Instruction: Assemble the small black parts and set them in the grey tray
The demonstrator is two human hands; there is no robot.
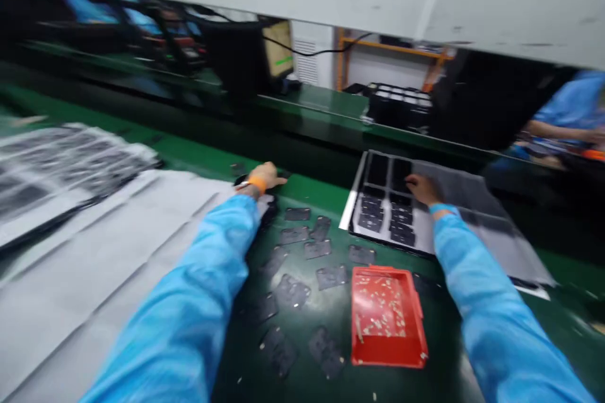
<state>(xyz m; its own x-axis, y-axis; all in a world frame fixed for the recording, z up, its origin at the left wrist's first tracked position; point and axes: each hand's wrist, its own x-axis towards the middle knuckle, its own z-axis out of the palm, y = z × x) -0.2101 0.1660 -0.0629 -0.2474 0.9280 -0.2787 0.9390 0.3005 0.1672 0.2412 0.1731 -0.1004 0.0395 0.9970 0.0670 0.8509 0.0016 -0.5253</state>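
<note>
My left hand (265, 175), with an orange wristband, reaches to the far edge of the green table and rests on a small dark object (242, 181); its fingers look curled but are blurred. My right hand (422, 189), with a blue wristband, lies on a tray (359, 192) holding rows of dark flat parts, fingers curled on one of them. Several loose dark flat plates (317, 248) are scattered on the green mat between my arms. A red tray (386, 316) with small pale pieces sits near me.
White sheets (94, 252) and a tray of dark parts (57, 167) lie at the left. A grey sheet (477, 214) extends right of the tray. Beyond a green conveyor (321, 107) stands a black crate (399, 104). Another person in blue (567, 116) sits at far right.
</note>
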